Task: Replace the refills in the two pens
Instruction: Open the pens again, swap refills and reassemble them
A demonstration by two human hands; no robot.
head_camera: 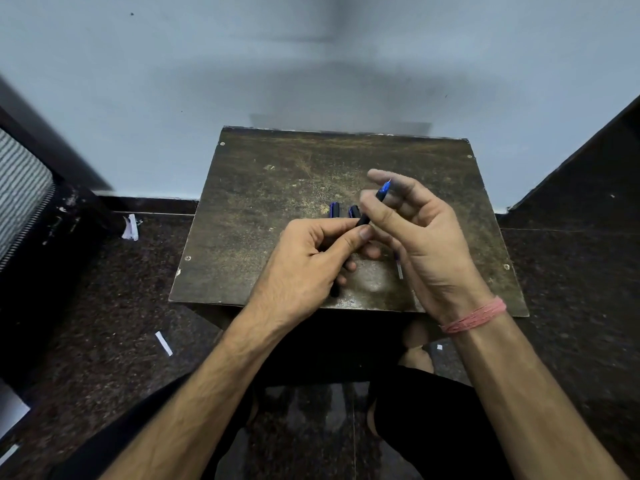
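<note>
Item: dark worn table (263, 216) against a pale wall, speckled floor around. On it we found two caps (335, 210) near the middle. Above them our left hand (304, 268) was closed round the black pen (363, 220); our right hand (419, 237) pinched its blue tip end. We judged the pen light, stiff and slippery, best held by the barrel, never by the fine tip.
</note>
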